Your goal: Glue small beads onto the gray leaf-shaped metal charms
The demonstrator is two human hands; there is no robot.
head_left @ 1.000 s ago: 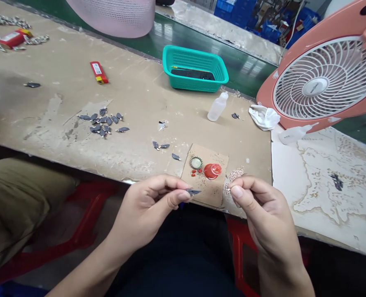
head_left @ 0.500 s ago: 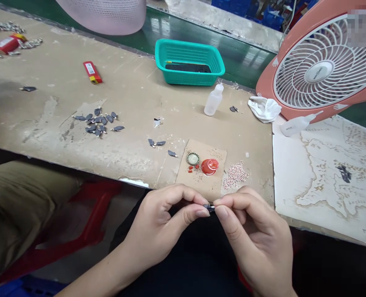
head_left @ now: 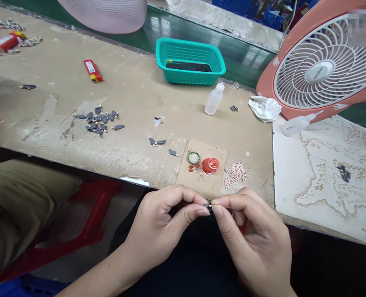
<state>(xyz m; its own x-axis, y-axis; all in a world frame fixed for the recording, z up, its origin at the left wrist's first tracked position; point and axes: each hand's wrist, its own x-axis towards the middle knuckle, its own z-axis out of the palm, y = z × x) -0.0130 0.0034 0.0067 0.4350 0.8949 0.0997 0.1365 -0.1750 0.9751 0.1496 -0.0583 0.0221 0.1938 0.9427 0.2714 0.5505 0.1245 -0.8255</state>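
Just in front of the table's near edge, my left hand (head_left: 166, 222) pinches a small dark grey leaf-shaped piece (head_left: 208, 207) between thumb and forefinger. My right hand (head_left: 254, 237) is closed too, its thumb and forefinger pinching the piece's pale tip. Fingers cover most of the piece. Right beyond my hands lies a cardboard square (head_left: 186, 177) bearing a bottle cap (head_left: 193, 157) and a red cup-like lump (head_left: 210, 165) with a wet shine. Beside it is a heap of tiny pinkish beads (head_left: 236, 175). Similar grey leaf pieces (head_left: 99, 119) lie in a cluster to the left.
A green basket (head_left: 191, 77) stands at the back, near a white squeeze bottle (head_left: 214, 100). On the right are a pink fan (head_left: 319, 72), a crumpled white cloth (head_left: 265, 109), and another bottle (head_left: 297, 124) on map-printed paper (head_left: 319, 222). A red lighter-like item (head_left: 92, 71) lies left.
My right fingertips have shifted slightly left, closer to my left fingertips. Both hands keep their pinch on the grey leaf-shaped piece. Nothing on the table has visibly moved.
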